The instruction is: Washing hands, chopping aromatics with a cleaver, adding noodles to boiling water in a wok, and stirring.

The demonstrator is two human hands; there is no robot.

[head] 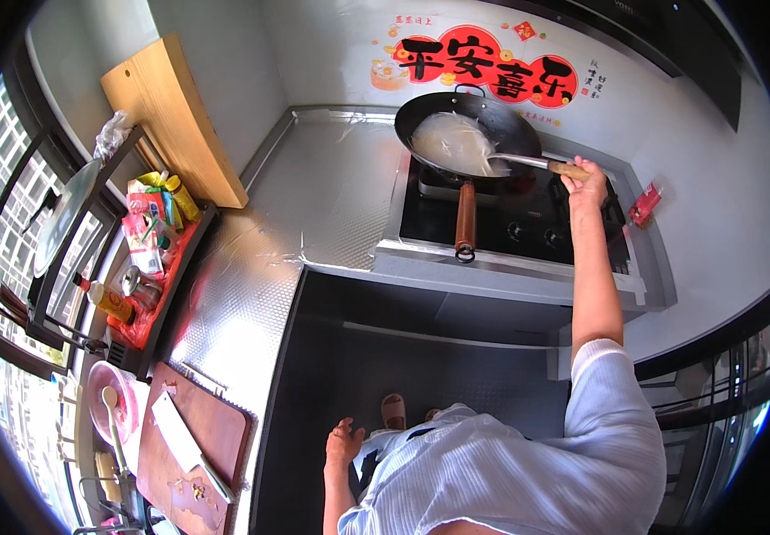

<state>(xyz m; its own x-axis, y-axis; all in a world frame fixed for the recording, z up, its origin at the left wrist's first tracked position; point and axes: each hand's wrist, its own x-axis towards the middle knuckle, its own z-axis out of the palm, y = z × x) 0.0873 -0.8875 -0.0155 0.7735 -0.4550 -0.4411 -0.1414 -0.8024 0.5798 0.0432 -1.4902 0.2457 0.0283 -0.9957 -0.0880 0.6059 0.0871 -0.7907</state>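
My right hand (584, 182) is closed round the wooden handle of a metal cooking utensil (525, 160), whose far end dips into the wok. The black wok (515, 127) sits on the left burner of a black glass gas hob (498, 224) and holds cloudy whitish liquid (455, 144) with pale strips in it. Its wooden handle (466, 217) points towards me. My left hand (344, 443) hangs low beside my body, holding nothing, its fingers apart.
A cleaver (177, 435) lies on a wet wooden cutting board (224, 414) at the lower left. A rack (177, 274) holds bottles and packets by the window. A large wooden board (177, 120) leans on the wall. A red packet (645, 204) is right of the hob.
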